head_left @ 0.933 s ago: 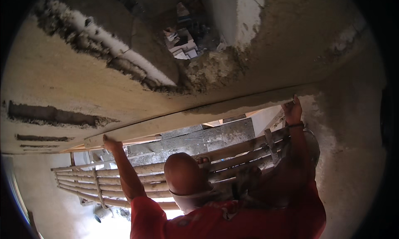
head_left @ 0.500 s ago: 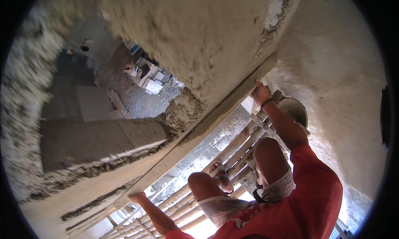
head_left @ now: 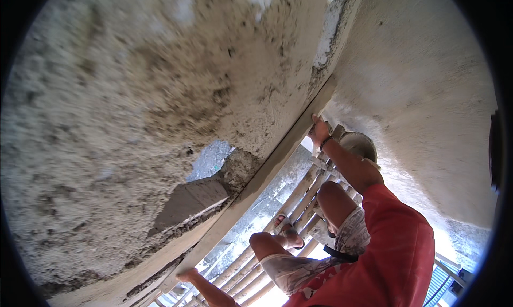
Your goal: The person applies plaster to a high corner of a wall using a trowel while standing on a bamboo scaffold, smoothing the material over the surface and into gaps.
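Note:
A long, flat straightedge board (head_left: 255, 188) lies slantwise along the plastered wall (head_left: 214, 93), its edge against the surface. My right hand (head_left: 319, 131), with a dark band at the wrist, grips the board near its upper right end. Close to the lower left end, my left hand (head_left: 187, 275) holds the same board, its fingers partly hidden by it. Rough plaster covers the wall left of the board, and a patch of broken edge shows by a small gap. Beside my right hand is a round, mortar-stained bucket (head_left: 359, 146).
Beneath me runs a scaffold deck of wooden poles (head_left: 291, 203) with gaps between them, my sandalled foot (head_left: 286, 229) on it. A smoother plastered wall (head_left: 417, 93) rises on the right. Through the wall opening (head_left: 211, 160), part of a lower area shows.
My view has shifted closer to the rough wall, so much less of the opening shows. Both hands keep their hold on the board, which appears lower and further left at its upper end.

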Tool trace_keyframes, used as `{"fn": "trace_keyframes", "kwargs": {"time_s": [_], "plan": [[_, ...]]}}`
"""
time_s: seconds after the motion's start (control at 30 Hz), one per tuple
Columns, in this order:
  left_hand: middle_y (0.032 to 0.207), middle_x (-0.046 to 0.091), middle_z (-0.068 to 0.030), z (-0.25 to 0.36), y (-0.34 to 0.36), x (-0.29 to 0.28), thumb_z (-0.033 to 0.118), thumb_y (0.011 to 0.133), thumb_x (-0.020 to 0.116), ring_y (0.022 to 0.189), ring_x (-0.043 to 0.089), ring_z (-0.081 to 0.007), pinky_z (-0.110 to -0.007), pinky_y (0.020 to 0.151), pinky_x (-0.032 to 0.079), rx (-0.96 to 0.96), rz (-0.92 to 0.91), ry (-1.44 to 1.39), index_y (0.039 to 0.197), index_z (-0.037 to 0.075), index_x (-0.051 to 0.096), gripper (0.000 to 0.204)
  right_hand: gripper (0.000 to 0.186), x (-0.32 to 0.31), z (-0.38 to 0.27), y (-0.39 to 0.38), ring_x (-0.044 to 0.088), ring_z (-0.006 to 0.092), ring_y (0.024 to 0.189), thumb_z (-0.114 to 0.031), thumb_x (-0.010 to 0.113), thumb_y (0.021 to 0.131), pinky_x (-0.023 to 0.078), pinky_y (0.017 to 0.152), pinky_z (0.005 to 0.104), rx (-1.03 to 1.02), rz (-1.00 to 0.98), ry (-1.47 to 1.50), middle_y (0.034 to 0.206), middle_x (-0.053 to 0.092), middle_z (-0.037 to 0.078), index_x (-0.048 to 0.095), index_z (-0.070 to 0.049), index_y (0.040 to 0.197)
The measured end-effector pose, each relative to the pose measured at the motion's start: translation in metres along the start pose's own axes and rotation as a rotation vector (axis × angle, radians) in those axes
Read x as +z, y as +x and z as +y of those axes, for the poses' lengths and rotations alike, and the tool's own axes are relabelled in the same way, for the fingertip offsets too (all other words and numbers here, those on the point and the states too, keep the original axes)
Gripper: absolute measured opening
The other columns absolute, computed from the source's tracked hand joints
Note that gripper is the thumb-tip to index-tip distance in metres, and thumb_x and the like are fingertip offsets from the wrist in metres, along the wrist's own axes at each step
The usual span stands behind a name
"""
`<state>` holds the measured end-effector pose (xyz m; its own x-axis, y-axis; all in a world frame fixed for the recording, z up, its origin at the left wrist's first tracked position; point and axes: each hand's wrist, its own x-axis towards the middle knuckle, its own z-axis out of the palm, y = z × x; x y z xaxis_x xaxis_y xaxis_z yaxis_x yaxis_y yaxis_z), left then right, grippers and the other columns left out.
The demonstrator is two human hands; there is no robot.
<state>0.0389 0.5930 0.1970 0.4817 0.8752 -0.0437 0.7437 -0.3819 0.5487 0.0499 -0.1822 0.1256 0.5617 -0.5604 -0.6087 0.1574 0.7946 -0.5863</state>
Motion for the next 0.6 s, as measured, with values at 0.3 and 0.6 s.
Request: {"fn": "trace_keyframes", "kwargs": {"time_s": [0.3, 0.6], "plan": [[0.116, 0.056, -0.0184, 0.027, 0.009, -0.050, 0.022, 0.082, 0.056, 0.098, 0.059, -0.0315, -0.047, 0.085, 0.054, -0.197, 0.082, -0.455, 0.114, -0.007, 0.051, 0.044, 0.036, 0.040, -0.048, -0.034, 0.059, 0.0265, 0.105, -0.030, 0.050, 0.094, 0.048, 0.089, 0.0449, 0.020, -0.030, -0.031, 0.117, 0.059, 0.010, 0.047, -0.011, 0.124], [0.117, 0.056, -0.0197, 0.068, -0.008, -0.112, 0.038, 0.088, 0.050, 0.102, 0.058, -0.0345, -0.049, 0.088, 0.050, -0.102, 0.061, -0.182, 0.120, -0.003, 0.048, 0.052, 0.036, 0.083, -0.097, -0.083, 0.057, 0.0268, 0.107, -0.028, 0.047, 0.095, 0.048, 0.087, 0.0467, -0.055, -0.141, -0.072, 0.122, 0.054, 0.009, 0.039, -0.017, 0.128]]}}
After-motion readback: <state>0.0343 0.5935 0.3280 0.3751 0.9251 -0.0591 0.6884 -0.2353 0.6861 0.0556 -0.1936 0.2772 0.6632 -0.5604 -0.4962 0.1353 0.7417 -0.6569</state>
